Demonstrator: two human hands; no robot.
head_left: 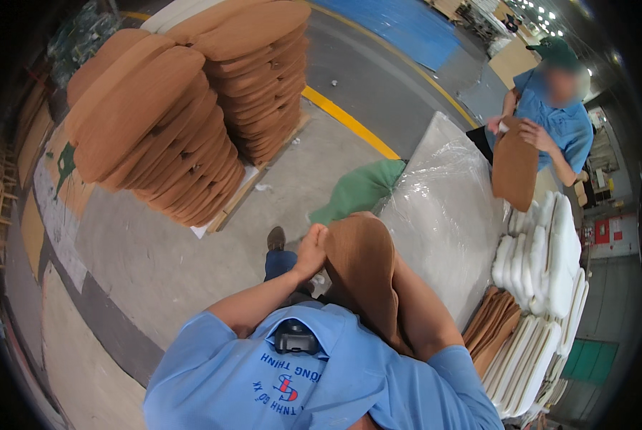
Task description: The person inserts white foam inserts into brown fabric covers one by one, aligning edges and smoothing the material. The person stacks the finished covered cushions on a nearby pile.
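Note:
A brown fabric cushion piece (364,261), rounded at its far end, hangs upright in front of my chest. My left hand (311,252) is closed on its left edge, near the top. Up along the right side of the piece runs my right forearm. Most of my right hand (364,214) is behind the fabric, with only a sliver showing at the top edge; its fingers are hidden. Whether the piece is an unfilled cover or a filled cushion, I cannot tell.
Tall stacks of brown cushions (149,122) stand on a pallet at the far left. A plastic-wrapped table (443,208) is at my right, a green sack (360,188) beside it. White cushion pads (539,258) and folded brown covers (491,326) are piled right. A co-worker (557,118) holds another brown piece.

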